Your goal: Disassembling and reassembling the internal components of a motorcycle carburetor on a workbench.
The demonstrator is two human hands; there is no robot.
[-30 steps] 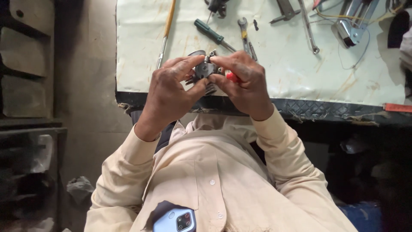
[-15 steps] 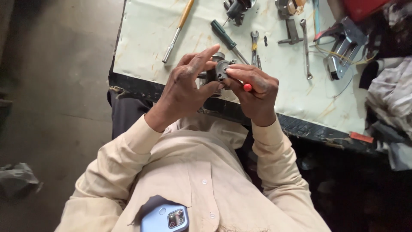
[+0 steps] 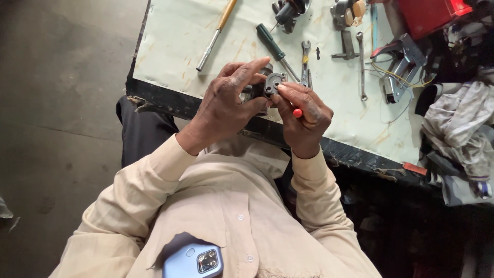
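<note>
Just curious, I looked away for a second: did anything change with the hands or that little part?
Little: the left hand and right hand keep gripping the small grey part; the left fingers have shifted slightly. The red-handled tool stays in the right hand. Tools on the table lie unmoved.

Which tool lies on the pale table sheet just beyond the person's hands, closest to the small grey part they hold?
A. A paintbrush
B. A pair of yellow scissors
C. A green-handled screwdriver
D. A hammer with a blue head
C. The green-handled screwdriver lies on the table sheet with its shaft pointing toward the small grey part held between the left hand and right hand.
</note>
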